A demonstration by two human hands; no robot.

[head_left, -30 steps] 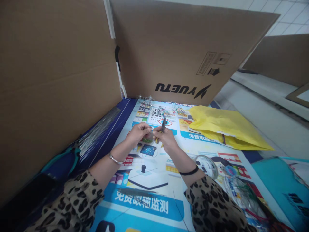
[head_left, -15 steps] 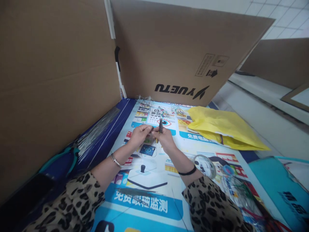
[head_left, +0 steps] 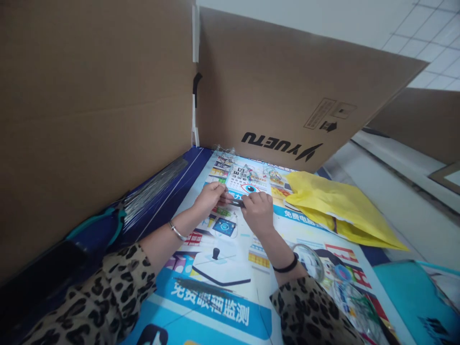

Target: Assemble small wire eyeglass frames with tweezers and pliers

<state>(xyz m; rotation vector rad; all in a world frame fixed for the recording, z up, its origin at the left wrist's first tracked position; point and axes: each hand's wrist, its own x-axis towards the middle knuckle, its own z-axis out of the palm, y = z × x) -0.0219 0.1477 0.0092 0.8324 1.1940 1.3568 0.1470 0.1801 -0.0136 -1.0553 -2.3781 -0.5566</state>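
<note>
My left hand (head_left: 212, 197) is over the middle of the printed mat, its thumb and fingers pinched on something too small to make out. Close on its right, my right hand (head_left: 259, 211) is closed round small dark-tipped pliers (head_left: 236, 202). The pliers' tip points left, at the fingers of my left hand, and their handles are hidden in my right palm. Nearer to me on the mat lies a bunch of thin dark wires (head_left: 206, 287).
Cardboard panels (head_left: 280, 86) stand at the left and back. Thin wires (head_left: 154, 191) and teal-handled pliers (head_left: 117, 225) lie at left. A yellow bag (head_left: 345, 206), a clear tape roll (head_left: 308, 261), bagged items (head_left: 355, 306) and a teal pouch (head_left: 413, 297) are at right.
My right hand has turned over, knuckles up, and the pliers have swung from pointing away from me to lying sideways toward my left hand. The whole view has shifted slightly.
</note>
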